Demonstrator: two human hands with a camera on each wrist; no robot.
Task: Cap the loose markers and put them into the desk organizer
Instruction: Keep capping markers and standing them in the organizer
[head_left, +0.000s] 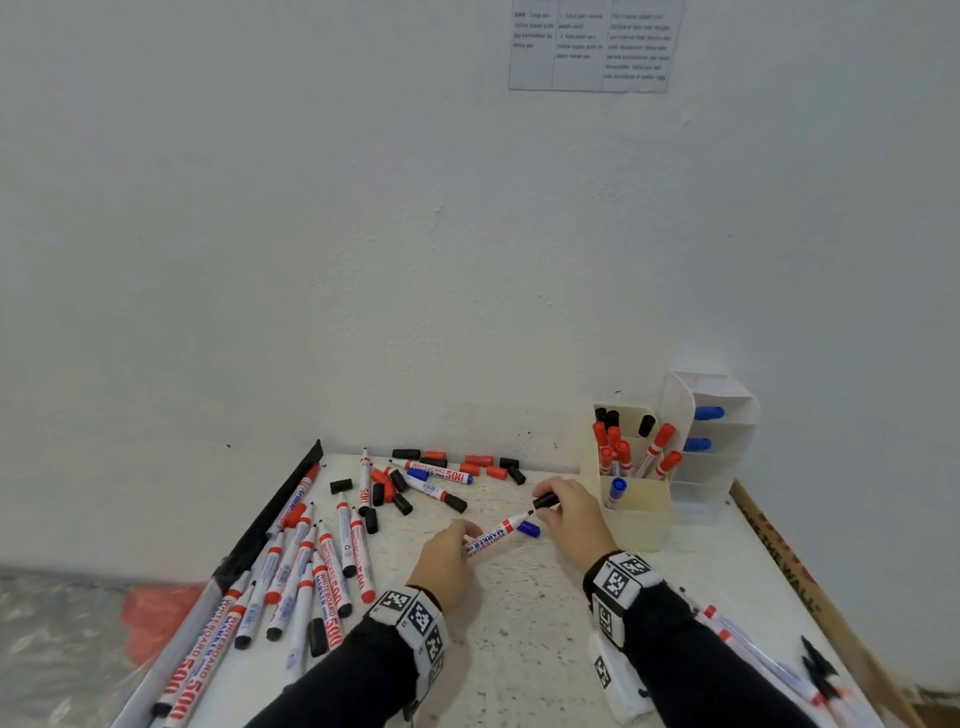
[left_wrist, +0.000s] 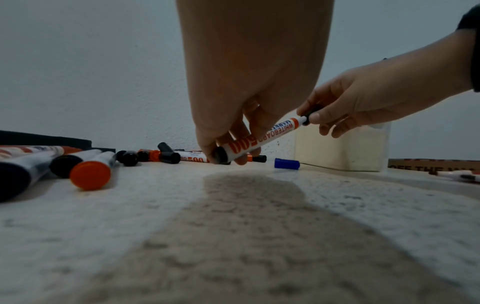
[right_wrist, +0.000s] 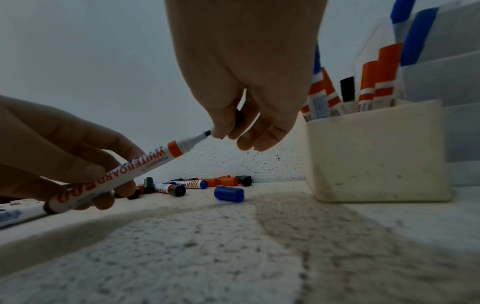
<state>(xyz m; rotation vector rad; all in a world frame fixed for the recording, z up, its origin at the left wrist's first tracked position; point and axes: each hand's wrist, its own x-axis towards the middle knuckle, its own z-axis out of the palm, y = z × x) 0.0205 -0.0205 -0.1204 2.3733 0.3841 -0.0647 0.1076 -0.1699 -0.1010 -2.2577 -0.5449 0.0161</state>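
My left hand (head_left: 451, 557) grips the rear of a white whiteboard marker (head_left: 496, 533) with a red band and a bare black tip, held tilted above the table. My right hand (head_left: 563, 512) pinches a black cap (head_left: 545, 501) just in front of that tip; cap and tip almost touch. In the right wrist view the marker (right_wrist: 135, 170) points up at the cap (right_wrist: 238, 118), mostly hidden by fingers. The left wrist view shows the marker (left_wrist: 259, 139) from its rear end. The cream desk organizer (head_left: 634, 512) stands to the right, with several capped markers in it.
A loose blue cap (head_left: 529, 529) lies under the marker. Several uncapped markers (head_left: 311, 571) lie at the left, and loose red and black caps (head_left: 467, 465) lie by the wall. A white tiered holder (head_left: 719, 452) stands behind the organizer. More markers (head_left: 769, 660) lie at the right edge.
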